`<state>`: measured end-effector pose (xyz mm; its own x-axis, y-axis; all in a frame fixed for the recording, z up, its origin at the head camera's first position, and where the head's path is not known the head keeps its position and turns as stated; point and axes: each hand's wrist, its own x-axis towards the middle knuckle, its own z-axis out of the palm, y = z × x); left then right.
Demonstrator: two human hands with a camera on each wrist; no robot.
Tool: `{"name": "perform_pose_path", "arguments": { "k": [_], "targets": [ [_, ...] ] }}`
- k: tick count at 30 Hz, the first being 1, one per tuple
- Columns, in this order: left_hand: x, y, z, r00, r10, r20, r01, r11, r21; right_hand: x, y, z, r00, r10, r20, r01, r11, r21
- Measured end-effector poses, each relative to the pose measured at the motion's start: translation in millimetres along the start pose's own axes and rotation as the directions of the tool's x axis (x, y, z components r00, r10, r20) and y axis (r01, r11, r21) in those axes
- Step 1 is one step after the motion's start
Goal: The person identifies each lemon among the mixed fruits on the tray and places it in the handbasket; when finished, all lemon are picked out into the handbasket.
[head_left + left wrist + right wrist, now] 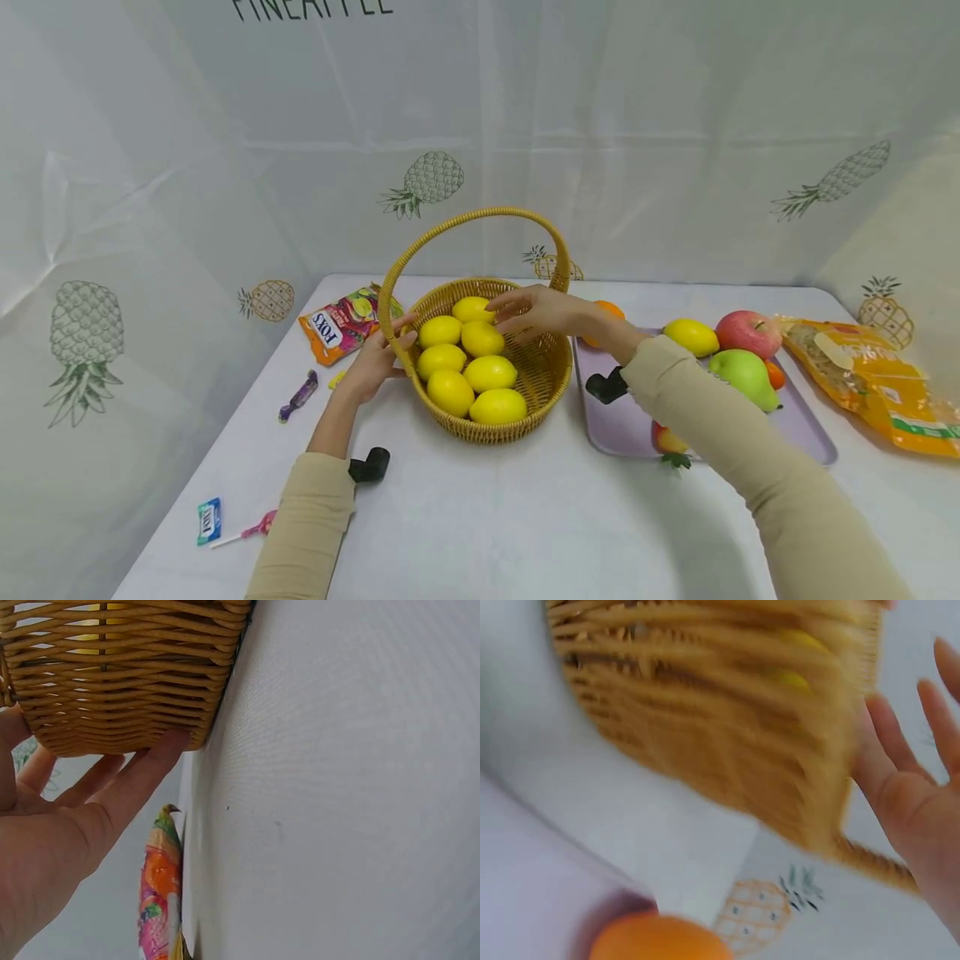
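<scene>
A yellow wicker basket (551, 387) with a tall arched handle (480, 213) holds several lemons (491, 372), mostly on its left side. My left hand (371, 364) is at the basket's left side near the handle's base. In the left wrist view its extended fingers (142, 769) touch the woven wall. Over the right part of the basket, my right hand (536, 312) hovers beside the lemons with loosely bent fingers and nothing in them. The right wrist view is blurred and shows its spread fingers (892, 739) by the rim.
Right of the basket, a lilac tray (806, 421) carries a lemon (691, 337), an apple (748, 333), a green pear (742, 375), an orange (660, 941) and a strawberry (672, 442). An orange bag (877, 379) lies beyond it. Leftward are a candy bag (341, 325), wrapped candies (298, 396) and a lollipop (262, 523).
</scene>
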<state>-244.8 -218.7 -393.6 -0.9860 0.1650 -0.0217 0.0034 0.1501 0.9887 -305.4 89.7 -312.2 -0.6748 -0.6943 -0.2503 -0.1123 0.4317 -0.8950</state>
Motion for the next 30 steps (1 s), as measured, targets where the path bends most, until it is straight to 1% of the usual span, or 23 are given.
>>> {"name": "perform_pose_path", "arguments": {
  "k": [2,4,6,8,10,11,14,18,21,24,27,30],
  "targets": [
    [1.2,0.7,0.3,1.0,0.0,0.0,0.0,1.0,-0.001,-15.6,-0.2,-10.7,0.999,-0.018,0.027,0.02,0.997,-0.071],
    [1.8,1.6,0.6,1.0,-0.001,0.001,0.001,1.0,0.003,-33.6,1.0,-22.7,0.999,-0.035,0.035,0.04,0.988,-0.151],
    [2.1,2.4,1.0,1.0,0.001,0.004,-0.001,1.0,0.006,-52.0,5.5,-37.0,0.998,-0.048,0.045,0.057,0.977,-0.204],
    [1.9,2.3,1.1,1.0,0.006,0.002,-0.006,1.0,0.014,-69.2,13.2,-52.4,0.998,-0.041,0.042,0.049,0.974,-0.221],
    [1.7,1.5,0.7,1.0,0.006,0.001,-0.006,1.0,0.013,-85.8,23.2,-68.4,0.999,-0.03,0.036,0.037,0.976,-0.216],
    [1.6,1.0,0.3,1.0,0.007,0.001,-0.007,1.0,0.012,-93.6,29.4,-76.4,0.999,-0.024,0.025,0.028,0.976,-0.214],
    [1.2,-0.9,-0.5,1.0,0.006,0.003,-0.006,1.0,0.01,-115.6,48.4,-98.2,0.999,0.008,-0.046,-0.018,0.975,-0.221],
    [0.7,-1.0,0.3,1.0,0.006,0.002,-0.006,1.0,0.014,-140.2,74.5,-120.5,0.991,0.037,-0.131,-0.065,0.973,-0.222],
    [-0.6,-0.4,0.5,1.0,0.004,-0.002,-0.004,1.0,0.016,-153.1,90.2,-130.0,0.984,0.059,-0.165,-0.096,0.968,-0.231],
    [-1.8,-0.1,0.7,1.0,0.003,-0.001,-0.003,1.0,0.016,-160.9,102.1,-134.1,0.976,0.075,-0.204,-0.125,0.961,-0.246],
    [-1.9,0.0,0.6,1.0,0.006,0.001,-0.006,1.0,0.014,-163.1,110.2,-135.2,0.966,0.095,-0.242,-0.161,0.949,-0.27],
    [-1.0,0.0,0.6,1.0,0.012,0.004,-0.012,1.0,0.01,-161.4,114.0,-134.6,0.96,0.115,-0.257,-0.191,0.936,-0.296]
  ]
}}
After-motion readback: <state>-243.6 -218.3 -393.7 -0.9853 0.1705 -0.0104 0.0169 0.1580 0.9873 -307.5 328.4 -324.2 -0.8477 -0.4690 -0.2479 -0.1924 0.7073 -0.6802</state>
